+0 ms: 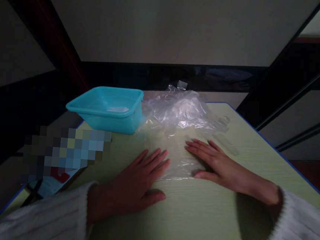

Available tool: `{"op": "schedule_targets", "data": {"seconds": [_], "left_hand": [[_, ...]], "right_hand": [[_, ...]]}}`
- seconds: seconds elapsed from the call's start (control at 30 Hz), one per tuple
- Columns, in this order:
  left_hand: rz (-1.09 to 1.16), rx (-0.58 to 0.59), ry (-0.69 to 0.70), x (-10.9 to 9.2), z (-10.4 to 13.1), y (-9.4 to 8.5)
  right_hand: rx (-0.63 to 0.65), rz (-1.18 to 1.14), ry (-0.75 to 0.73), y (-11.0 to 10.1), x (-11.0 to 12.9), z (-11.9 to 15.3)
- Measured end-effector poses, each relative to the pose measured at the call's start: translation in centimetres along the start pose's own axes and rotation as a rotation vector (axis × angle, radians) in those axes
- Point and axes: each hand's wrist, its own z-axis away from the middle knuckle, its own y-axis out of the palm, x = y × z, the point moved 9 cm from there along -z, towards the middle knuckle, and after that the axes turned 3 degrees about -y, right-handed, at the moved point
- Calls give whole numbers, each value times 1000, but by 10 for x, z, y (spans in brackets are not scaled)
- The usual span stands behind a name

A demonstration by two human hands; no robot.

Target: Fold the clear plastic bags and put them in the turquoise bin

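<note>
A clear plastic bag (pixel 180 166) lies flat on the table between my hands, its near edge toward me. My left hand (pixel 140 181) rests palm down at the bag's left side, fingers stretched out and the thumb apart. At its right side my right hand (pixel 212 162) lies flat, fingertips pointing left over the plastic. Neither hand grips anything. Behind the flat bag sits a crumpled heap of clear plastic bags (pixel 182 109); where one bag ends and the others begin I cannot make out.
A turquoise plastic basin (pixel 109 121) stands at the back left of the light green table (pixel 190 219), which has a blue edge. A partly blurred-out item with a pale blue part (pixel 50 187) lies at the left edge. Pale panels (pixel 168 27) rise behind the table.
</note>
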Motion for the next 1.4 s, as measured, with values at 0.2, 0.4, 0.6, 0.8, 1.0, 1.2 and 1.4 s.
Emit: {"op": "schedule_targets", "data": {"seconds": [0.2, 0.4, 0.6, 0.8, 1.0, 1.2, 1.4], "left_hand": [[-34, 5, 0, 1, -1, 0], [27, 30, 171, -5, 4, -13], [18, 41, 209, -3, 11, -20], [-30, 48, 225, -2, 11, -13], [-17, 1, 272, -5, 12, -17], [36, 7, 297, -13, 12, -15], [35, 25, 252, -10, 12, -17]], "right_hand": [[38, 19, -16, -2, 0, 1], [6, -29, -96, -12, 16, 0], [49, -16, -183, -4, 23, 1], [103, 31, -208, 3, 23, 3], [98, 33, -218, 3, 24, 3], [108, 21, -217, 6, 23, 3], [102, 39, -219, 6, 21, 3]]}}
